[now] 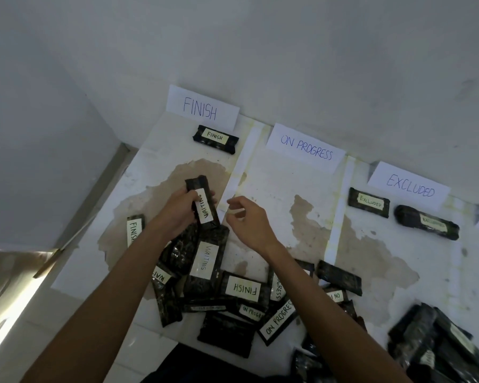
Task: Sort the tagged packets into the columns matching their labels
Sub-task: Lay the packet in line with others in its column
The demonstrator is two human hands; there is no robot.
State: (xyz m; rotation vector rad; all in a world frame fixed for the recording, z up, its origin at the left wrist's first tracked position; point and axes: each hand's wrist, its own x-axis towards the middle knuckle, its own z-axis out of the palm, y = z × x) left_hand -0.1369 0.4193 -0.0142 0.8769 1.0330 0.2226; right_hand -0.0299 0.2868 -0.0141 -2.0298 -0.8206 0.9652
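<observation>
My left hand (177, 208) grips a black packet tagged WAITING (203, 205), held above the pile. My right hand (246, 219) hovers just right of it, fingers loosely curled and holding nothing. Below lies a heap of black packets (227, 288) tagged WAITING, FINISH and ON PROGRESS. White header cards read FINISH (201, 107), ON PROGRESS (306, 147) and EXCLUDED (409, 186). One FINISH packet (215, 139) lies under its card. Two EXCLUDED packets (369, 202) (426, 221) lie under theirs. The ON PROGRESS column holds none.
The columns are marked by white tape strips (239, 164) on a stained white floor (302, 189). A wall (288, 51) rises behind the cards. Another heap of packets (437, 344) lies at the lower right. A door frame edge (94, 194) runs along the left.
</observation>
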